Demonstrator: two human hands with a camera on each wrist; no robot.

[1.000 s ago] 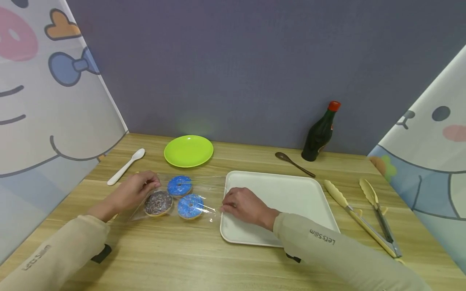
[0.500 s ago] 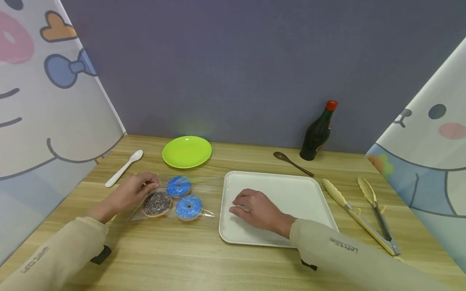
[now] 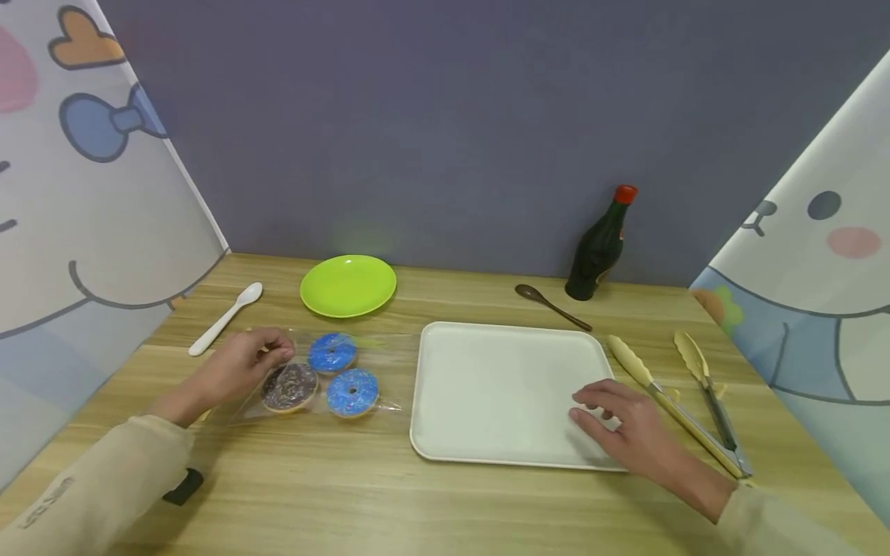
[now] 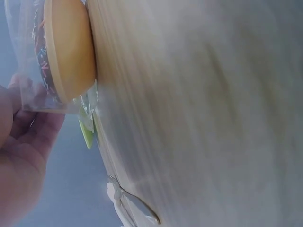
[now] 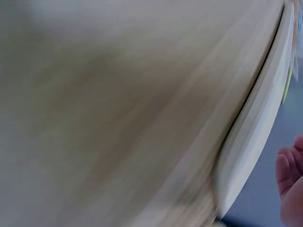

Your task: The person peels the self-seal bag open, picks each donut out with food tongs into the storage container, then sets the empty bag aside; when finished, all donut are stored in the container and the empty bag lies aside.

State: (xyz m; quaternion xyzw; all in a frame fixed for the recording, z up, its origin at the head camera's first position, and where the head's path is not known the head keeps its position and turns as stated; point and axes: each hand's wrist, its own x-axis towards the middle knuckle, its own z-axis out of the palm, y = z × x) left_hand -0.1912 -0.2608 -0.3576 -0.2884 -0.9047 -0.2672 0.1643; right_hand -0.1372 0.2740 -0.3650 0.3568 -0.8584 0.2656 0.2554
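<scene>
My left hand [image 3: 239,364] pinches the left end of a clear plastic bag [image 3: 395,363] lying on the table. Inside it are a chocolate donut [image 3: 290,387] with sprinkles and two blue-iced donuts, an upper one [image 3: 332,353] and a lower one [image 3: 352,392]. The left wrist view shows the chocolate donut [image 4: 71,49] edge-on through the film, close to my fingers. Over the right side of a white tray [image 3: 497,394] is my right hand [image 3: 629,428], holding nothing, fingers relaxed and thumb apart. Only part of that hand shows in the right wrist view, beyond the tray's rim [image 5: 255,123].
A green plate [image 3: 349,286] sits behind the bag, with a white spoon [image 3: 225,318] to its left. Behind the tray are a brown spoon [image 3: 552,306] and a dark bottle [image 3: 598,251] with a red cap. Metal-and-yellow tongs [image 3: 684,417] lie right of the tray.
My right hand has let go of the bag's right end and moved right across the tray. My left hand keeps its hold on the bag. The head view has shifted slightly.
</scene>
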